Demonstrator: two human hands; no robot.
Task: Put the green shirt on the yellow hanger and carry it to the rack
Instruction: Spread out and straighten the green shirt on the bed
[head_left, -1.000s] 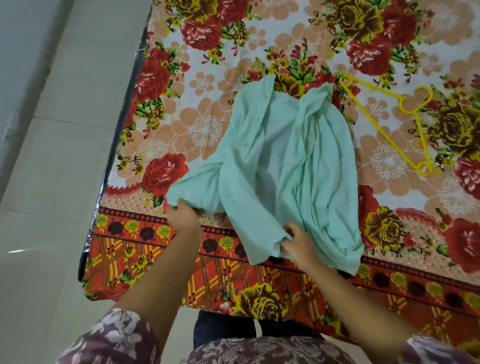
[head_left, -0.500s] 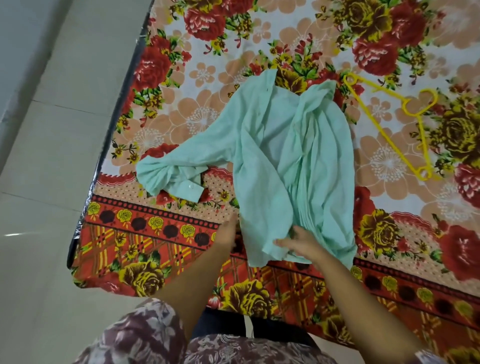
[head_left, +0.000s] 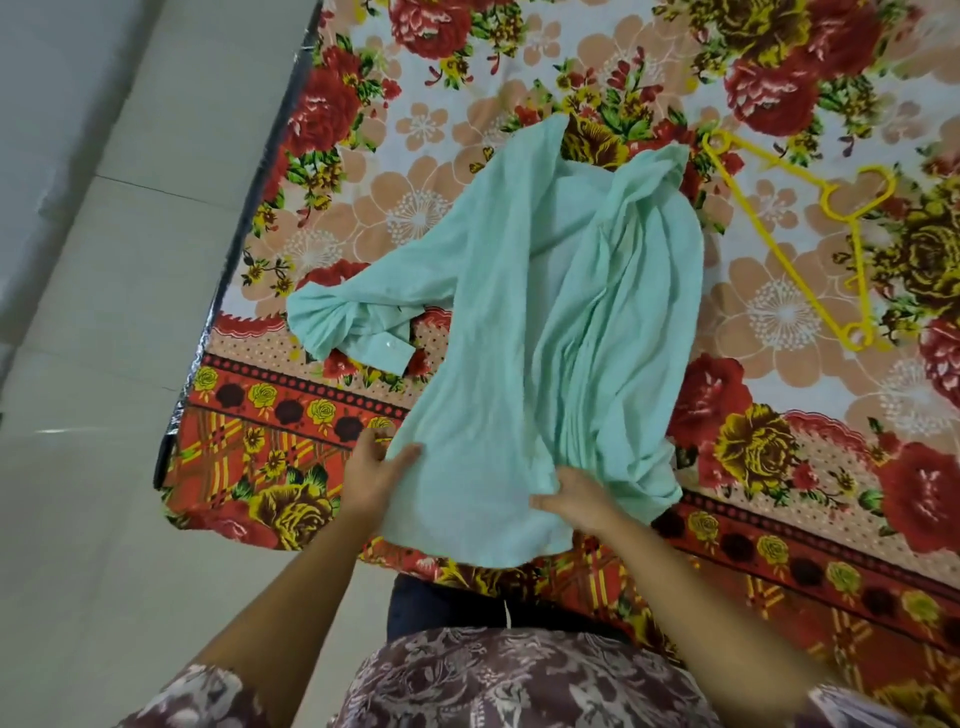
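Gripping green shirt (head_left: 545, 312) hem: left hand (head_left: 374, 478) pinches corner, right hand (head_left: 582, 501) curls round bunched edge; yellow hanger (head_left: 785, 240) apart.

We see a matt cloth shirt (head_left: 519, 338) on a cloth sheet (head_left: 415, 130). The plastic hanger (head_left: 831, 203) looks smooth, the floor (head_left: 104, 467) glossy.

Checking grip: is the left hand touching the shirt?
Touching. The head view shows the left hand pinching the shirt at its hem, thumb on top.

I see left sleeve (head_left: 202, 696), right sleeve (head_left: 857, 709): short, mauve-brown, pale floral print. Same print on top (head_left: 519, 680). Dark navy trousers (head_left: 441, 608) below hem (thin pale strip there, can't identify). Bare: left hand (head_left: 371, 480), right hand (head_left: 576, 501).
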